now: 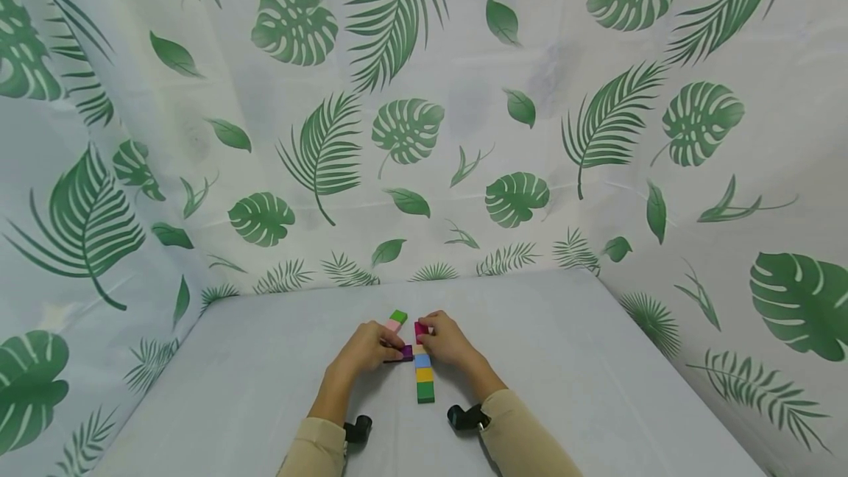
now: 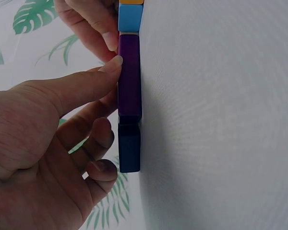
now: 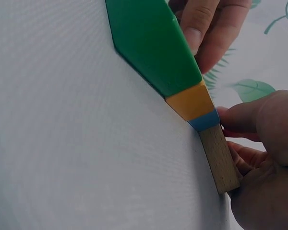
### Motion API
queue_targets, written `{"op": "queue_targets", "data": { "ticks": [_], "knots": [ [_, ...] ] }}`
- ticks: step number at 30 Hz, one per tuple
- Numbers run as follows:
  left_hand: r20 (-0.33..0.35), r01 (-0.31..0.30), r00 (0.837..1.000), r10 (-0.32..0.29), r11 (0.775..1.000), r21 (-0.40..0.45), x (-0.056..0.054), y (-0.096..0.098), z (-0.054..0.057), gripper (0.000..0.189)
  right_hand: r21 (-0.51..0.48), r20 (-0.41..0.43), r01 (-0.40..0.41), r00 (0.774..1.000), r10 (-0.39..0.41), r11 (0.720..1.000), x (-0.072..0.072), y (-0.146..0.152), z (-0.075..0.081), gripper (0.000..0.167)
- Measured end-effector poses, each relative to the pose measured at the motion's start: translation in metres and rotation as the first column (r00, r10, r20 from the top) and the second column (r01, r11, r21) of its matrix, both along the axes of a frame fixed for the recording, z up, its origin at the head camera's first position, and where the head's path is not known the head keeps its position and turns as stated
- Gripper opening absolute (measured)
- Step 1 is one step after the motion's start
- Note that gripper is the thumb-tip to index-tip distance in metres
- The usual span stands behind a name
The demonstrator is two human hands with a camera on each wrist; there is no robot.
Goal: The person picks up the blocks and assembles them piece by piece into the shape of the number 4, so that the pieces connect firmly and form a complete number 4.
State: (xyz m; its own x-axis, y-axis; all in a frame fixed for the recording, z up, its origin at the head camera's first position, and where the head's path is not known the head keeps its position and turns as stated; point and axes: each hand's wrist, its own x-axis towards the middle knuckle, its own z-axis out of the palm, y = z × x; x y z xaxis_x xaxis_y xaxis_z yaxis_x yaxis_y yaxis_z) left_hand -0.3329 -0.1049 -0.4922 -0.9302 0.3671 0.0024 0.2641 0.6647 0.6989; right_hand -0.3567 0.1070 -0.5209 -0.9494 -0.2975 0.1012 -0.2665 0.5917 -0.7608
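Observation:
Colored blocks lie end to end on the table. My left hand (image 1: 366, 348) pinches the purple block (image 2: 130, 76), its thumb on the block's top edge; the other fingers curl loosely. A dark blue block (image 2: 129, 148) lies against the purple one. My right hand (image 1: 450, 341) grips the magenta block (image 1: 420, 330) at the far end of a straight row. Nearer in that row come a plain wooden block (image 3: 219, 160), a blue block (image 1: 422, 361), a yellow block (image 1: 424, 375) and a green block (image 1: 425, 392). The purple block's end is right at the row's side.
Beyond my left hand, a pink block (image 1: 394, 325) and a light green block (image 1: 399, 316) lie in a slanted line, partly hidden by the fingers. A pale cloth covers the table (image 1: 530, 359). Leaf-printed curtains (image 1: 457, 131) stand behind and at both sides.

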Motion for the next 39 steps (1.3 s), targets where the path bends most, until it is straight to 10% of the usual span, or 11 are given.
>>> {"op": "queue_targets", "data": {
  "ticks": [39],
  "knots": [
    [-0.005, 0.006, 1.0, -0.006, 1.0, -0.001, 0.001, 0.002, 0.0016, 0.015, 0.012, -0.042, -0.013, 0.999, 0.013, 1.0, 0.0019, -0.0013, -0.0009, 0.04]
  ]
}}
